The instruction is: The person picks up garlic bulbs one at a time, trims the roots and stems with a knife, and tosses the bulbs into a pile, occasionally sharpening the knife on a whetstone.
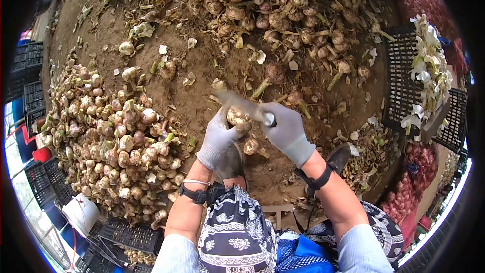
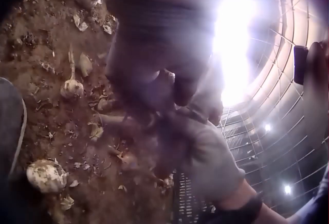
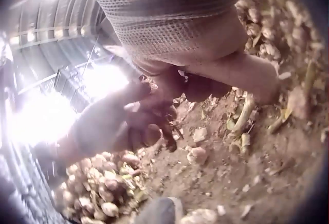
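Note:
Both hands wear pale grey gloves and work close together over the dirt floor. In the head view my left hand [image 1: 217,142] grips a garlic bulb [image 1: 236,115], thumb bent along its near side. My right hand [image 1: 289,130] has its fingers curled round the handle of a knife [image 1: 247,105]. The motion-blurred blade points left, over the top of the bulb. In the right wrist view, my left hand [image 3: 110,124] meets the right hand [image 3: 180,29], whose bulk hides the knife. Glare and blur veil both hands in the left wrist view.
A big heap of trimmed garlic [image 1: 118,144] lies at left, and untrimmed garlic with stems [image 1: 288,7] is piled ahead. At right stands a black crate [image 1: 402,73] with pale stalks, beside red mesh sacks [image 1: 411,184]. A white bucket [image 1: 81,213] stands lower left. Shoes [image 1: 338,157] flank loose bulbs.

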`<state>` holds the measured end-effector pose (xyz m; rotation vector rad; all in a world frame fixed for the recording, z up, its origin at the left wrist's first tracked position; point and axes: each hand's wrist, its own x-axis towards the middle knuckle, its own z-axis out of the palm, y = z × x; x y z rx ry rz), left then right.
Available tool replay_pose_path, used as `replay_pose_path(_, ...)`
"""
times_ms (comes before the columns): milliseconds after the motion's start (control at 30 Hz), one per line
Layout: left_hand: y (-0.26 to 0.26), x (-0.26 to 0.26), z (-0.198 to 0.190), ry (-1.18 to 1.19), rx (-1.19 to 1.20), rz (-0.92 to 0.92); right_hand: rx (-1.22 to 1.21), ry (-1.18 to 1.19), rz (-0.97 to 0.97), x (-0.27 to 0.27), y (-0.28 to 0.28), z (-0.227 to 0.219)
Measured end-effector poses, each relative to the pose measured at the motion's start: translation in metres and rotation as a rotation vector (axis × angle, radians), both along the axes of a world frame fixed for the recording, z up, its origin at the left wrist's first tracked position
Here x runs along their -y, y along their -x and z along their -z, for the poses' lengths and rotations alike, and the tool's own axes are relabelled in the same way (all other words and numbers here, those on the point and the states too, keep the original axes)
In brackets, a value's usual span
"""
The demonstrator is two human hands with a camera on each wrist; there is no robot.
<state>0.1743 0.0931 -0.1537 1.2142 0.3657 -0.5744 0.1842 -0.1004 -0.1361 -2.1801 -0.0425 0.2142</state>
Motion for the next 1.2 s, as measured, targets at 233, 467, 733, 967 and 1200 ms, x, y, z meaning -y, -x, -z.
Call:
replay_pose_path(233, 0.012, -0.014, 0.006, -0.363, 0.486, 0.290, 0.190, 0.415, -0.432, 0.013, 0.012, -0.022)
replay_pose_path(467, 0.012, -0.026, 0.011, -0.350, 0.366, 0.304, 0.192, 0.391, -0.458, 0.001, 0.013, -0.028)
replay_pose_path(733, 0.008, -0.033, 0.004, -0.389, 0.533, 0.312, 0.149, 0.396, -0.418, -0.002, 0.010, -0.019)
replay_pose_path(967, 0.012, -0.028, -0.039, -0.276, 0.196, 0.232, -0.237, 0.483, -0.079, 0.044, 0.010, 0.019)
replay_pose_path(1200, 0.028, -0.021, -0.039, -0.874, 0.830, 0.630, -0.196, 0.130, -0.247, -0.011, 0.026, -0.018)
